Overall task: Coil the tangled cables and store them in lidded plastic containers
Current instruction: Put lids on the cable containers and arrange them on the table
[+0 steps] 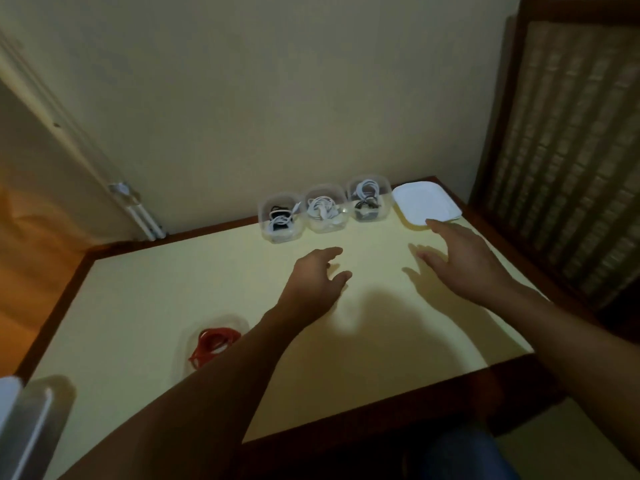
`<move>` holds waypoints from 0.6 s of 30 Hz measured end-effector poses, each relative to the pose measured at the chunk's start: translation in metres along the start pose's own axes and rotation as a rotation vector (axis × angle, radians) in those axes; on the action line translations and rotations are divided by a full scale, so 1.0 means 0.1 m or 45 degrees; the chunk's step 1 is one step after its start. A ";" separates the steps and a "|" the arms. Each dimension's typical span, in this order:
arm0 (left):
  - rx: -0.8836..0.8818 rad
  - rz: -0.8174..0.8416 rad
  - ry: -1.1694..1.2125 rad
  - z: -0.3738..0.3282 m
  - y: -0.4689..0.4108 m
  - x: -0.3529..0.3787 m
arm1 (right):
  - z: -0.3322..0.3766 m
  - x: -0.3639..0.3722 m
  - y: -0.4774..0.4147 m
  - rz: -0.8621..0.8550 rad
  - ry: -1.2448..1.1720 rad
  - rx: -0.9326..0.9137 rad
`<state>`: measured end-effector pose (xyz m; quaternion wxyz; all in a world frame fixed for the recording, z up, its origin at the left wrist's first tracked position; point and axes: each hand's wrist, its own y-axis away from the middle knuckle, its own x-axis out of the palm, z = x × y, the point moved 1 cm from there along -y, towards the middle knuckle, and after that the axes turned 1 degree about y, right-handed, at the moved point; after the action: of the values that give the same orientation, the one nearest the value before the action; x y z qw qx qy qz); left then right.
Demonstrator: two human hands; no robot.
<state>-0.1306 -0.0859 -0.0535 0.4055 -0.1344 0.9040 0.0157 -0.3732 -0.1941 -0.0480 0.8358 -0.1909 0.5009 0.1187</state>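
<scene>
Beyond the left hand [317,277] and right hand [460,259], both slack-fingered and empty, stand three cable-filled containers [325,211], white lids [427,202] by the right fingertips, a boxed red cable [213,341] beside the left forearm.

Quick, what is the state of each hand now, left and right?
Left hand: open, fingers relaxed, holding nothing.
Right hand: open, fingers spread, holding nothing.
</scene>
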 end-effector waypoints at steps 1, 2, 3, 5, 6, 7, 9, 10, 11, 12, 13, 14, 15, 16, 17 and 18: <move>-0.037 0.008 0.052 -0.06 -0.13 0.08 | -0.11 -0.03 -0.09 -0.024 -0.020 0.026; -0.072 0.011 0.099 -0.11 -0.27 0.17 | -0.21 -0.06 -0.19 -0.041 -0.048 0.058; -0.103 0.016 0.136 -0.15 -0.39 0.25 | -0.32 -0.08 -0.28 -0.057 -0.075 0.090; -0.124 0.037 0.148 -0.19 -0.63 0.44 | -0.52 -0.08 -0.47 -0.076 -0.105 0.138; -0.108 0.056 0.117 -0.20 -0.74 0.54 | -0.61 -0.07 -0.57 -0.077 -0.118 0.160; -0.084 0.079 0.072 -0.19 -0.84 0.64 | -0.68 -0.06 -0.65 -0.071 -0.128 0.184; -0.028 0.135 -0.056 -0.15 -1.00 0.81 | -0.80 0.00 -0.82 -0.050 -0.110 0.210; 0.009 0.158 -0.167 -0.13 -1.06 0.89 | -0.84 0.04 -0.89 -0.041 -0.074 0.206; 0.054 0.171 -0.301 -0.10 -1.12 0.95 | -0.86 0.08 -0.96 -0.032 -0.035 0.203; 0.105 0.169 -0.422 -0.07 -1.16 1.00 | -0.88 0.13 -1.01 -0.027 0.000 0.206; 0.146 0.156 -0.497 -0.05 -1.19 1.04 | -0.89 0.18 -1.07 -0.022 0.034 0.223; 0.167 0.139 -0.526 -0.03 -1.22 1.07 | -0.89 0.23 -1.12 -0.017 0.060 0.252; 0.167 0.119 -0.525 -0.01 -1.23 1.09 | -0.88 0.26 -1.16 -0.020 0.074 0.291; 0.153 0.101 -0.506 0.01 -1.24 1.12 | -0.89 0.30 -1.21 -0.029 0.067 0.338; 0.138 0.088 -0.482 0.04 -1.25 1.14 | -0.88 0.33 -1.25 -0.047 0.047 0.394; 0.129 0.076 -0.457 0.06 -1.25 1.15 | -0.88 0.36 -1.28 -0.079 0.015 0.454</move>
<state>-0.1674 -0.2325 -0.1325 0.5659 -0.0819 0.8204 0.0059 -0.3763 -0.3479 -0.0912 0.8568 -0.0557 0.5127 0.0010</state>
